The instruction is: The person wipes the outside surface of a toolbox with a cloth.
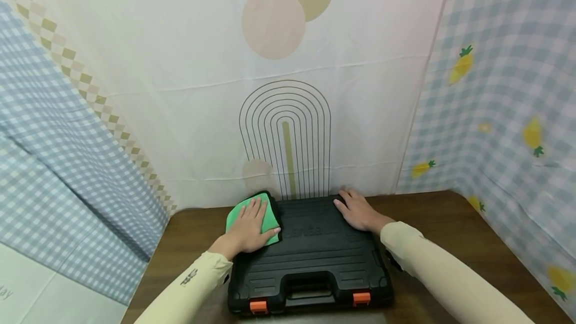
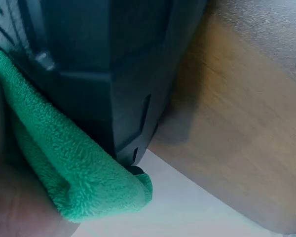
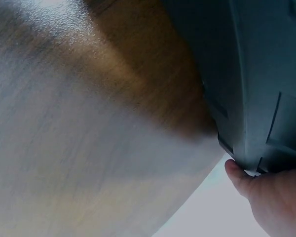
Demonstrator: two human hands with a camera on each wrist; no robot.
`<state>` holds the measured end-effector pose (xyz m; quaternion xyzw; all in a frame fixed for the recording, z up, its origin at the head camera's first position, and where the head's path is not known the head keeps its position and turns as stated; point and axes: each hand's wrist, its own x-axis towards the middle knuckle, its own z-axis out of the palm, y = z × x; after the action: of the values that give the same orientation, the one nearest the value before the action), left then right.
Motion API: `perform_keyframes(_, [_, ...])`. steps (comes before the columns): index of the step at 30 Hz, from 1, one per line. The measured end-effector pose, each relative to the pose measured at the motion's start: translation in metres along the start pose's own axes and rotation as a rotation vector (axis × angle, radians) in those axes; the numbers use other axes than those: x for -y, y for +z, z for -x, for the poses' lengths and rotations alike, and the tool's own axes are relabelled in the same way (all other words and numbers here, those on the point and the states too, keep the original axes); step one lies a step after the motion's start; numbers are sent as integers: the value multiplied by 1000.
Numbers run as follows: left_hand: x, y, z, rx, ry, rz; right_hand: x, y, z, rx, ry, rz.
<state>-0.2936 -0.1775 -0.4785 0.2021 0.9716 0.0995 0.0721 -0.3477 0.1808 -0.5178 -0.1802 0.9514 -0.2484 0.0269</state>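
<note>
In the head view a black hard plastic tool case point(image 1: 315, 259) lies flat, its handle and two orange latches toward me. Over its far left corner is a green cloth point(image 1: 273, 216) with a dark edge; the left wrist view shows the fluffy pile of the cloth point(image 2: 84, 163) hanging past the case's corner. My left hand point(image 1: 249, 229) presses flat on this cloth, fingers stretched toward the far edge. At the far right corner my right hand point(image 1: 358, 212) rests on the case, fingers reaching the back edge. In the right wrist view a fingertip point(image 3: 233, 168) touches that corner.
The case stands on a brown wooden table point(image 1: 423, 224) with rounded far corners. Right behind it hangs a white patterned cloth point(image 1: 202, 129). Blue checked curtains point(image 1: 76, 124) close off the left side, and a checked one with pineapples point(image 1: 508, 114) the right.
</note>
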Motion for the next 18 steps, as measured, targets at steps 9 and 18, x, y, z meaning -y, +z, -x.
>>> perform_keyframes(9, [-1,5,-3,15,-5,-19,-7,-6,0,48,-30,-33])
perform_keyframes(18, [-19,3,-4,82,-18,-53,-9,-15,-4,141,-15,-106])
